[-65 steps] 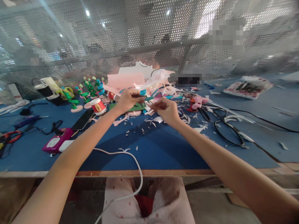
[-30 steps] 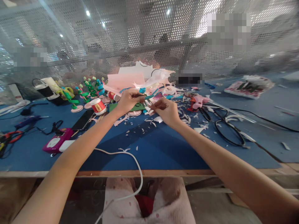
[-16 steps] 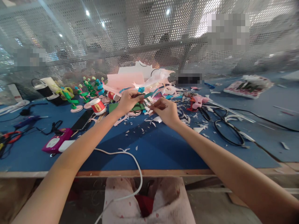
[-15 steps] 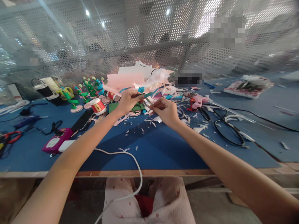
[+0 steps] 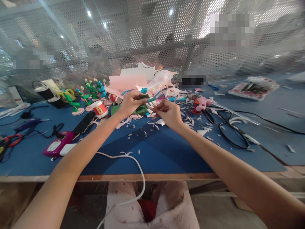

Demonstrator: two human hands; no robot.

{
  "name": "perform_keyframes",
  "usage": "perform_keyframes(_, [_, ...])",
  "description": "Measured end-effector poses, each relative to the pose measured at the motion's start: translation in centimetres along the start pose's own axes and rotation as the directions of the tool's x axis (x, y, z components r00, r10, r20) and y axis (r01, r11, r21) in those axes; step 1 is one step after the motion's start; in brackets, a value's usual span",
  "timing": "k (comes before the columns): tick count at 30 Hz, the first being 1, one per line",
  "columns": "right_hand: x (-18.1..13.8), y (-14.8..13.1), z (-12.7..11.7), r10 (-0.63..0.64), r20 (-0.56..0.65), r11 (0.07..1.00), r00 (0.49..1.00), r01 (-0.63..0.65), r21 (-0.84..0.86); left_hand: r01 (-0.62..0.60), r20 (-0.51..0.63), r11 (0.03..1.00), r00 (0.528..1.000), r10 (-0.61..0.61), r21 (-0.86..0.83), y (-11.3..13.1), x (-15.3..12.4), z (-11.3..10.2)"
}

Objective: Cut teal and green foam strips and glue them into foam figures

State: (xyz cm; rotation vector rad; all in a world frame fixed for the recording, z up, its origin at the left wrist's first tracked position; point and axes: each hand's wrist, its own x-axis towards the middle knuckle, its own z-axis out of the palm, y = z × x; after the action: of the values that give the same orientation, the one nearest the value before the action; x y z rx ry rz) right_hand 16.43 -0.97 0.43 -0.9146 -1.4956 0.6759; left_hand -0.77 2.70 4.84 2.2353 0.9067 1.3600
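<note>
Pinched between the thumb and fingers of my left hand [image 5: 132, 104] is a teal strip [image 5: 154, 97], its free end pointing right and curving upward. My right hand [image 5: 168, 111] is close by on the right, thumb and fingertips pressed together. Something thin and pale shows at its tips, too small to make out. Below my left hand a green strip [image 5: 142, 110] bends in a loop over the scraps. Left of that hand stand a red and white spool [image 5: 99, 109] and several small green and blue curled-strip figures [image 5: 90, 90] on pink round bases.
Paper sheets [image 5: 128, 81] and cut scraps are heaped behind my hands. Pink-handled scissors [image 5: 203, 103] and black cables [image 5: 234, 143] lie right. A phone [image 5: 85, 122], a purple box [image 5: 58, 144] and a glue gun [image 5: 28, 124] lie left. A white cable [image 5: 140, 165] hangs over the table edge.
The teal strip's free end has swung a little and curves more. The green strip below my left hand has turned from flat to looped. Both hands stay nearly in place.
</note>
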Motion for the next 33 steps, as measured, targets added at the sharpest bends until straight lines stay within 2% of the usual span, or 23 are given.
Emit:
perform_keyframes(9, [0.11, 0.17, -0.09, 0.002, -0.011, 1.000, 1.000, -0.002, -0.001, 0.025, 0.050, 0.999, 0.998, -0.027, 0.029, -0.51, 0.41, -0.60])
perform_keyframes(21, [-0.12, 0.07, -0.13, -0.005, 0.039, 0.995, 0.999, 0.009, -0.100, 0.001, -0.045, 1.000, 0.999, 0.000, 0.017, -0.25, 0.00, 0.17])
perform_keyframes(33, [-0.15, 0.56, -0.05, -0.013, 0.055, 0.997, 0.998, 0.017, -0.072, -0.001, -0.069, 1.000, 0.998, 0.000, -0.022, -0.28, -0.10, 0.37])
